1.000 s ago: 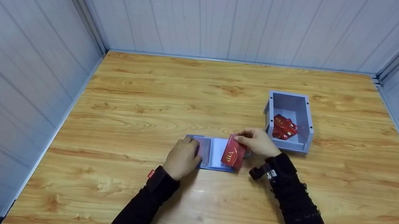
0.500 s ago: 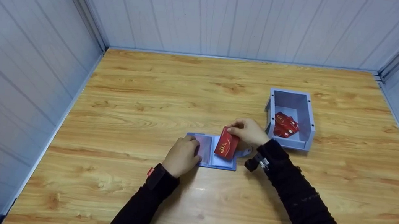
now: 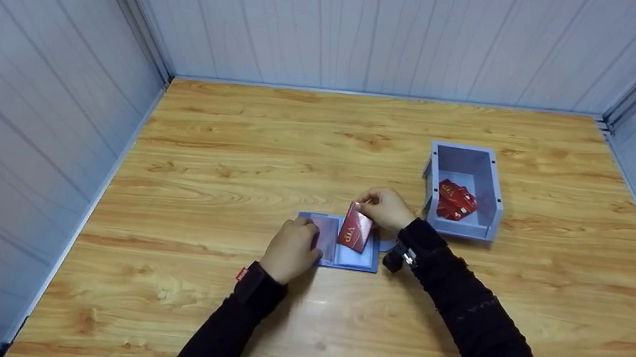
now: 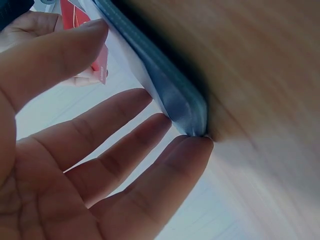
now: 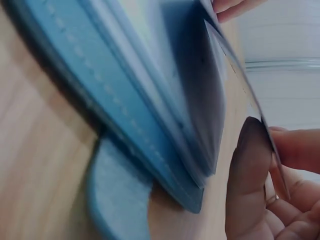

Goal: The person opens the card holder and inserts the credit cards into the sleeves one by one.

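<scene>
Red, flat plastic card with gold letters (image 3: 355,229): pinching it by the far end with the right hand (image 3: 390,211), tilting it over the right half of an open blue card holder with clear pages (image 3: 374,266). Holding that holder's left side with the bent fingers of the left hand (image 3: 289,248). Seeing more red cards (image 3: 455,201) lying in a grey plastic bin (image 3: 462,229).

**"VIP" in Gold on Two Red Cards**

The red card (image 3: 355,230) in the right hand (image 3: 389,210) reads "VIP" in gold letters. "VIP" also stands on a second card (image 3: 449,191) in the grey bin (image 3: 462,229). White lettering on the held card's edge and marks on the red tag (image 3: 241,274) at the left wrist are too small to read.
</scene>
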The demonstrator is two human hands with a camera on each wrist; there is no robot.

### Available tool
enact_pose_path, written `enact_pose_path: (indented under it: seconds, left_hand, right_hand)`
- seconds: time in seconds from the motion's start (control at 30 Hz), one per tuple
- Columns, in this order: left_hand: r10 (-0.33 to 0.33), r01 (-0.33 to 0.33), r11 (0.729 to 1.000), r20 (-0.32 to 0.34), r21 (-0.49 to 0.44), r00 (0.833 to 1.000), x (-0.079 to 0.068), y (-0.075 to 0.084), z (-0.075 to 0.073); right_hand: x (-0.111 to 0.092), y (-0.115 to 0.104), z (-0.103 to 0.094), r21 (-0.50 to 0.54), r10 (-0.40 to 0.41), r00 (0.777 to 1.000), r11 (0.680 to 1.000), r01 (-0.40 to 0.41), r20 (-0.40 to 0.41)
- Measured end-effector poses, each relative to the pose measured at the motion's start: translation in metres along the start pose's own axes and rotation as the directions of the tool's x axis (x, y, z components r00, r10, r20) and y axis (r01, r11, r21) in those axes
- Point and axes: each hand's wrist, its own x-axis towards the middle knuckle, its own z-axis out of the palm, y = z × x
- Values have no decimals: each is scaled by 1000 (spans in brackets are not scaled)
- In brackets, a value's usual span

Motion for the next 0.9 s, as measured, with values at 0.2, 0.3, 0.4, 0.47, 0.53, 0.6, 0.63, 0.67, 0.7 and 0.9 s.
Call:
enact_pose_path:
  seconds: [0.2,0.3,0.4,0.47,0.53,0.6,0.63,0.67,0.7,0.9]
  left_hand:
    - [4,-4,1000,-3,14,1000,0,1,0]
    - [-6,6,1000,1,13,1000,1,1,0]
    - [-8,8,1000,6,14,1000,2,0,1]
    - [-8,8,1000,6,13,1000,1,0,1]
    - [-7,7,1000,4,9,1000,1,1,0]
    - [-6,6,1000,0,8,1000,1,1,0]
    - [-5,5,1000,-1,9,1000,0,1,0]
    - [-3,3,1000,-2,11,1000,0,1,-1]
    - [-3,3,1000,-3,14,1000,0,1,0]
    - [-10,10,999,0,33,1000,1,1,0]
  right_hand:
    - [0,0,-2,-3,-29,999,1000,29,-17]
    - [0,0,-3,33,-10,1000,999,11,-5]
    - [0,0,-4,74,20,1000,997,-20,4]
    - [0,0,-4,92,37,999,995,-37,1]
    - [0,0,-3,101,43,999,994,-42,-8]
    - [0,-1,-2,97,33,999,995,-32,-12]
    - [0,-1,0,92,27,1000,995,-26,-10]
    - [0,-1,1,80,19,1000,997,-18,-10]
    - [-1,-2,3,66,12,1000,998,-12,-9]
    - [0,-5,12,45,31,1000,999,-31,-3]
